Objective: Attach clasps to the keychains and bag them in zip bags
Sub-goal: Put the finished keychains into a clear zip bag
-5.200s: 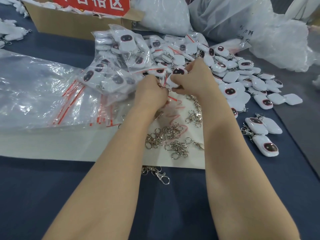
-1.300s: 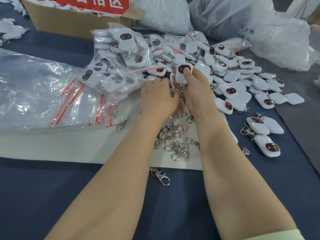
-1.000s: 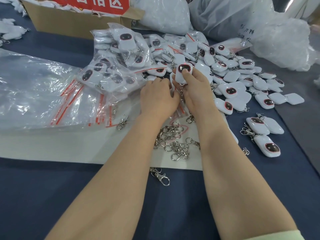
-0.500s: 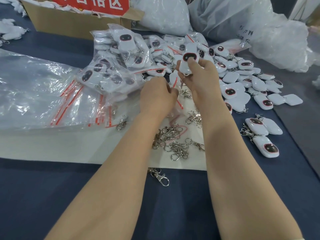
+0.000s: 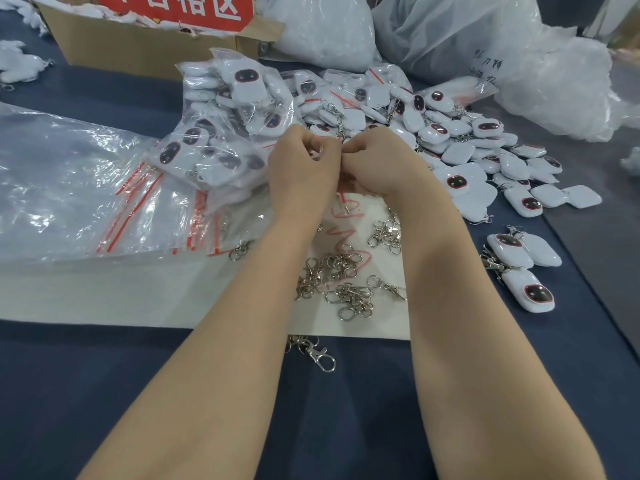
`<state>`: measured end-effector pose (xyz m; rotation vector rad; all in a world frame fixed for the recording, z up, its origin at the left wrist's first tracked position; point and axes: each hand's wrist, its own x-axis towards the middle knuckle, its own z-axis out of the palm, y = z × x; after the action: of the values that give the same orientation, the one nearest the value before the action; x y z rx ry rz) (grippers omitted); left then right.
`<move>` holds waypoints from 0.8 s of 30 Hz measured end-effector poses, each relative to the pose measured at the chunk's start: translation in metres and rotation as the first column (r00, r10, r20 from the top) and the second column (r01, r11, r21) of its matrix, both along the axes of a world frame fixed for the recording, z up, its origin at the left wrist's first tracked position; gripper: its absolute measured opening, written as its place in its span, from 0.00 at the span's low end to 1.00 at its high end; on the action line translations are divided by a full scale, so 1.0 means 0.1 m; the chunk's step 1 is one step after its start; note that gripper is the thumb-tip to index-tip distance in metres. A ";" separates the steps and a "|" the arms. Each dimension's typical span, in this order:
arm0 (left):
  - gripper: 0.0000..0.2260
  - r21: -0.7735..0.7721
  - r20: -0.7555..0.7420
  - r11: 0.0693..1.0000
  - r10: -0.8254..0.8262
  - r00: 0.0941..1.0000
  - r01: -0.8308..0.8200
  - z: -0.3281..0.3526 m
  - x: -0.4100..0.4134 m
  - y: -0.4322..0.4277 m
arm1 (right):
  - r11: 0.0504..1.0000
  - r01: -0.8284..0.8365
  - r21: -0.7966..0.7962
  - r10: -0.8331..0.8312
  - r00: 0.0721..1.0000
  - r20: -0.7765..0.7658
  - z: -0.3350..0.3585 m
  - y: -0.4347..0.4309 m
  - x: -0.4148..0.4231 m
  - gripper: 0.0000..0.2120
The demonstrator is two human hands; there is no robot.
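**A:** White plastic keychain, the one the right hand (image 5: 381, 164) was lifting clear of the loose keychains (image 5: 460, 147) half a second ago, is now disappearing behind both hands above the counter (image 5: 346, 410).

**B:** How are the hands sitting?

**A:** They are meeting knuckle to knuckle, fingers curling tight. The left hand (image 5: 301, 168) is pinching a metal ring (image 5: 320, 152) at its fingertips. The right hand is likely gripping the keychain, though its fingers are hiding it.

**B:** Meaning what for the task?

**A:** Probably the clasp is going on, or bagging is starting; I cannot tell which. Spare clasps (image 5: 332, 271) are lying near the wrists, empty zip bags (image 5: 104, 188) to the left, bagged keychains (image 5: 228, 126) just beyond.
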<state>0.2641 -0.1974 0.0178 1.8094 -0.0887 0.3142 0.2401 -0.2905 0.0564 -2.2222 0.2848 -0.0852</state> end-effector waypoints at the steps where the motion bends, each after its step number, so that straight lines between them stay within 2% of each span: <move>1: 0.04 -0.003 0.022 1.000 0.007 1.000 -0.006 0.00 -0.01 0.00 | 0.991 -0.041 0.130 0.039 0.999 0.015 -0.03 0.01 0.01 0.09; 3: 0.04 0.013 0.064 1.000 0.026 0.998 -0.027 0.00 -0.01 0.00 | 0.922 -0.137 0.362 0.131 0.990 0.043 -0.07 0.01 0.02 0.12; 4: 0.05 0.028 0.082 0.999 0.031 0.996 -0.034 0.01 0.00 0.01 | 0.894 -0.172 0.413 0.169 0.985 0.043 -0.08 0.00 0.01 0.14; 7: 0.05 0.064 0.127 0.998 0.012 0.992 -0.020 0.02 -0.01 0.00 | 0.854 -0.250 0.456 0.267 0.963 0.029 -0.11 -0.06 0.00 0.17; 9: 0.05 0.086 0.157 0.996 0.006 0.988 -0.020 0.02 -0.02 -0.01 | 0.875 -0.218 0.433 0.240 0.971 0.003 -0.11 -0.06 -0.01 0.16; 11: 0.07 0.115 0.162 0.993 0.000 0.987 -0.019 0.00 0.00 -0.01 | 0.951 -0.070 0.300 0.065 0.998 0.026 -0.11 -0.06 0.02 0.14; 12: 0.07 0.145 0.146 0.989 -0.019 0.989 -0.003 -0.01 0.01 -0.02 | 0.984 0.053 0.169 -0.067 0.995 0.075 -0.12 -0.08 0.04 0.13; 14: 0.09 0.291 0.103 0.956 -0.073 0.992 0.040 -0.05 0.04 -0.03 | 0.944 0.307 -0.118 -0.276 0.935 0.224 -0.16 -0.18 0.08 0.14; 15: 0.10 0.410 0.101 0.910 -0.102 0.990 0.052 -0.09 0.04 -0.04 | 0.902 0.366 -0.228 -0.308 0.917 0.253 -0.20 -0.23 0.08 0.15; 17: 0.11 0.594 0.127 0.803 -0.154 0.980 0.049 -0.17 0.04 -0.06 | 0.853 0.366 -0.373 -0.316 0.930 0.190 -0.31 -0.30 0.08 0.18; 19: 0.11 0.642 0.144 0.765 -0.175 0.974 0.042 -0.21 0.03 -0.06 | 0.846 0.335 -0.414 -0.316 0.942 0.114 -0.43 -0.30 0.06 0.23; 21: 0.11 0.630 0.146 0.776 -0.167 0.975 0.039 -0.23 0.03 -0.06 | 0.849 0.360 -0.387 -0.335 0.933 0.134 -0.50 -0.29 0.06 0.28; 24: 0.11 0.617 0.132 0.786 -0.161 0.978 0.046 -0.23 0.04 -0.05 | 0.823 0.427 -0.375 -0.383 0.904 0.189 -0.52 -0.32 0.08 0.28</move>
<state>0.2679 -0.2026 -0.0049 2.4093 -0.4646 0.3984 0.2480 -0.3225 0.0040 -2.5223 0.7404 -0.5395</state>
